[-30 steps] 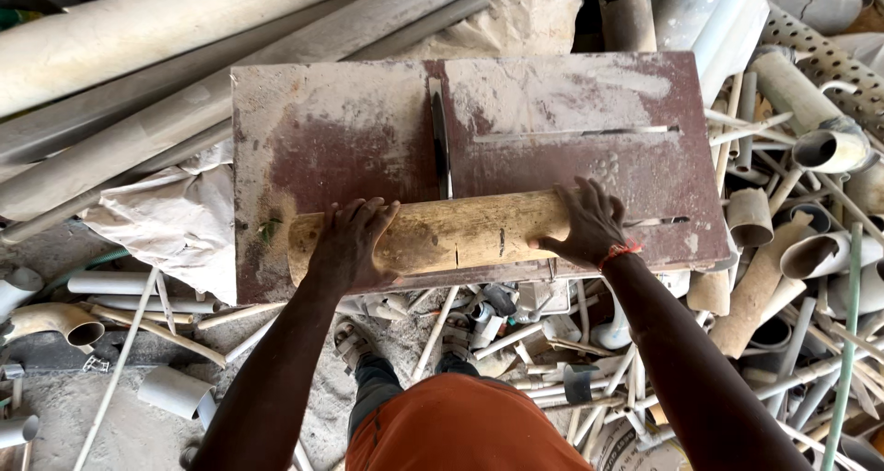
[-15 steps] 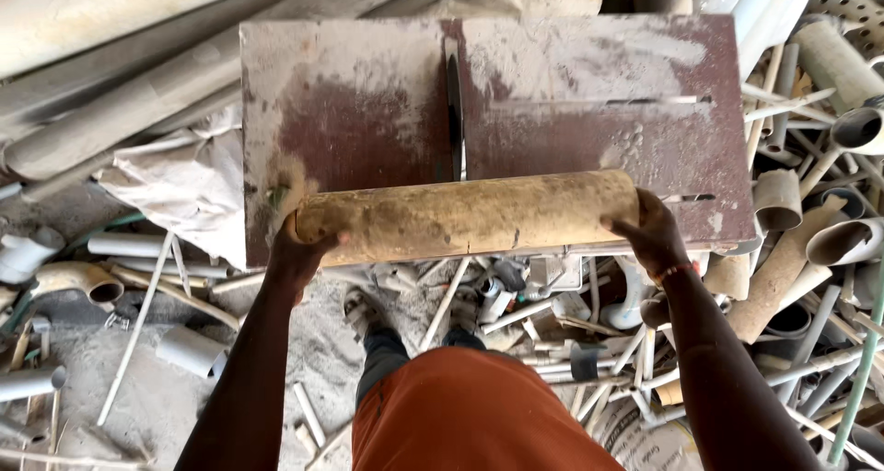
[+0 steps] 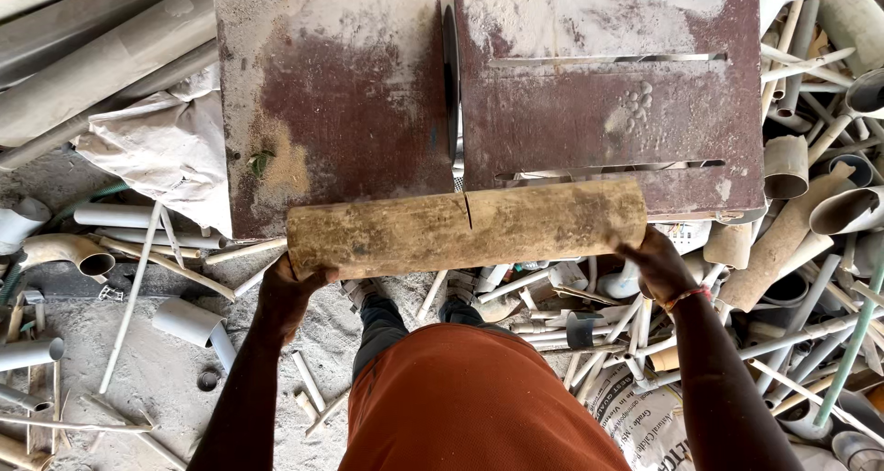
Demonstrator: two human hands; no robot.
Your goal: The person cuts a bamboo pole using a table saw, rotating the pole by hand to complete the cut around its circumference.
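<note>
Both hands grip the pipe (image 3: pixel 465 229) ends, left hand (image 3: pixel 287 291) and right hand (image 3: pixel 656 261), holding it crosswise, its cut aligned with the blade (image 3: pixel 450 75).

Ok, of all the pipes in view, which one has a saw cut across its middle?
The long tan pipe held at each end by the left hand and right hand, at the saw table's near edge. The scrap pipes lie loose around it.

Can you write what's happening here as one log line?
left hand: grips pipe end | right hand: grips other end | pipe: partly cut, at saw table edge
</note>
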